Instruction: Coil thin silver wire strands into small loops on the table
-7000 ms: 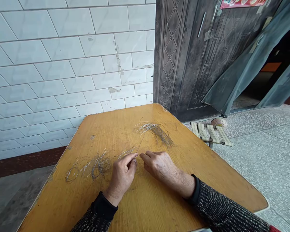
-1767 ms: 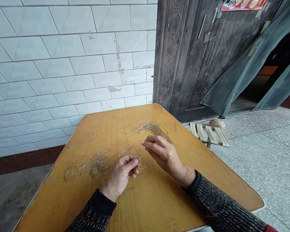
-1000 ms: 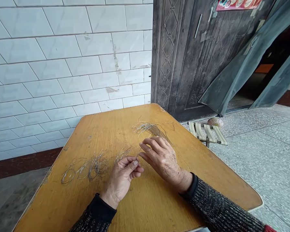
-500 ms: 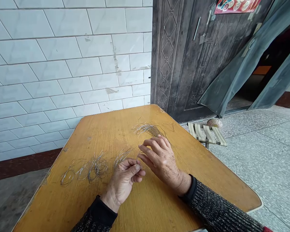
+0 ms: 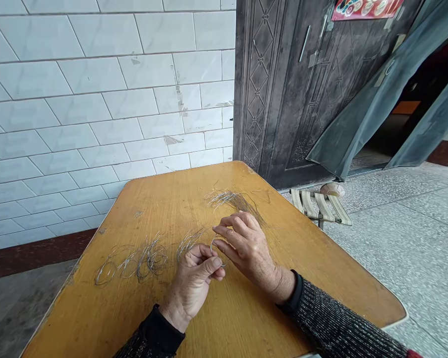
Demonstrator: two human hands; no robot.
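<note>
A thin silvery wire (image 5: 211,244) curves up between my two hands above the table. My left hand (image 5: 197,276) is closed, pinching the wire between thumb and fingers, and a short bit of it shows by the fingertips. My right hand (image 5: 248,246) is bent over the upper part of the wire, which runs in between its thumb and forefinger. Just beyond my left hand lies a small bunch of wires (image 5: 188,242). Farther left are several looped wires (image 5: 149,258). A larger bundle of wires (image 5: 227,199) lies behind my right hand, partly hidden by it.
The yellow wooden table (image 5: 164,204) has worn edges. Behind it is a white tiled wall (image 5: 97,74), with a dark carved door (image 5: 276,99) to the right. On the floor at right stands a folding stool (image 5: 321,206) with webbing straps.
The wire between my hands now bows into a clearer curve. My left hand has shifted very slightly right, and my right hand's fingers have moved a little. The wires on the table lie as before.
</note>
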